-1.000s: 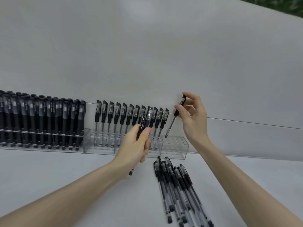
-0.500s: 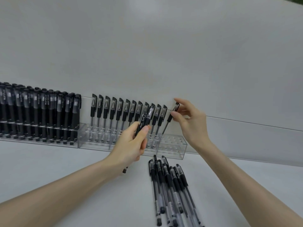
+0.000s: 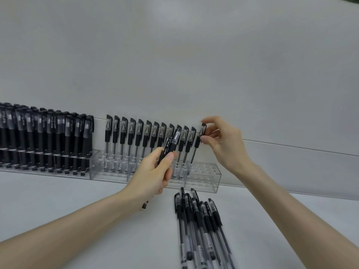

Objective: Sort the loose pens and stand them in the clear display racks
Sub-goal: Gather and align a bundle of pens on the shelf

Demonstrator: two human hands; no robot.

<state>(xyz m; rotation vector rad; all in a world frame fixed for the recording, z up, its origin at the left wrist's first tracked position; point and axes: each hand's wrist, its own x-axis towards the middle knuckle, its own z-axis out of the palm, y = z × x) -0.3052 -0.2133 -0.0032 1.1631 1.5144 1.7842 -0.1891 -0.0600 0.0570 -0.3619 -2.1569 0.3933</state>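
My right hand (image 3: 223, 144) pinches the cap of a clear-barrelled black pen (image 3: 197, 144) that stands in the clear display rack (image 3: 202, 175), last in a row of several like pens. My left hand (image 3: 153, 173) grips a small bunch of black pens (image 3: 169, 146) in front of that row, tips pointing down. A pile of loose pens (image 3: 198, 222) lies on the white table below the rack's right end. The holes at the rack's right end stand free.
A second clear rack (image 3: 48, 164) at the left is packed with several thicker black pens. Both racks stand against a white wall (image 3: 174, 55). The white tabletop (image 3: 77, 191) stretches in front of them.
My right hand has lowered its pen from above the rack down into a hole at the row's right end. My left hand has stayed in front of the rack with its pens.
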